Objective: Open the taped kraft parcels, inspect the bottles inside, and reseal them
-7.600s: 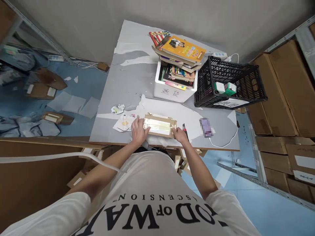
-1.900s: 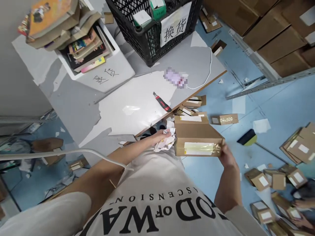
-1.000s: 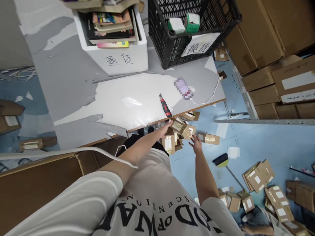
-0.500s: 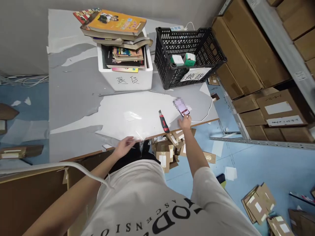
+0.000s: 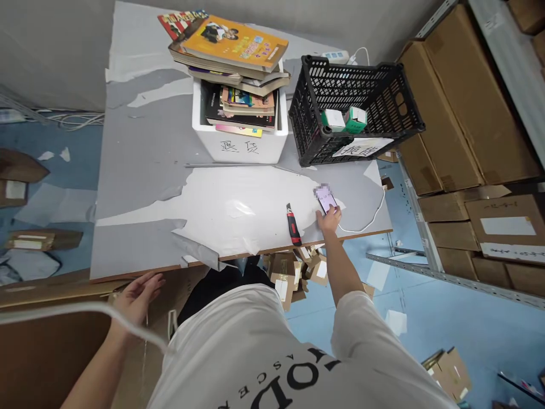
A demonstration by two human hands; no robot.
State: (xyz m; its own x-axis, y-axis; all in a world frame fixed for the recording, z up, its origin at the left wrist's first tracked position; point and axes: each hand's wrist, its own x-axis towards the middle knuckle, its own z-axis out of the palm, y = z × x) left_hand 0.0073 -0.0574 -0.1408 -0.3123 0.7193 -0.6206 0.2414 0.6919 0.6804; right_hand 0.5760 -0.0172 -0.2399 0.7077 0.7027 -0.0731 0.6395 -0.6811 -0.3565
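Observation:
My right hand (image 5: 329,219) is at the table's front edge with its fingers on the lower end of a phone (image 5: 327,200). The phone lies on the table, screen lit; the thumb is spread out to its left. A red-and-black utility knife (image 5: 293,226) rests just left of that hand, blade pointing away from me. My left hand (image 5: 139,295) hangs below the front edge at the left, over a brown cardboard box (image 5: 51,346). It holds nothing, and its fingers are stretched out, palm partly up.
On the table (image 5: 145,182) stand a white bin (image 5: 242,149) piled with books (image 5: 238,42) and a black crate (image 5: 315,153) holding small green-and-white boxes (image 5: 355,119). A white cable (image 5: 370,227) runs right of the phone. Shelves with cartons (image 5: 481,125) line the right; flattened cardboard (image 5: 453,372) lies on the floor.
My left hand has moved left and down from the middle of the front edge to below it. The right hand stays at the phone. The whole view has shifted slightly.

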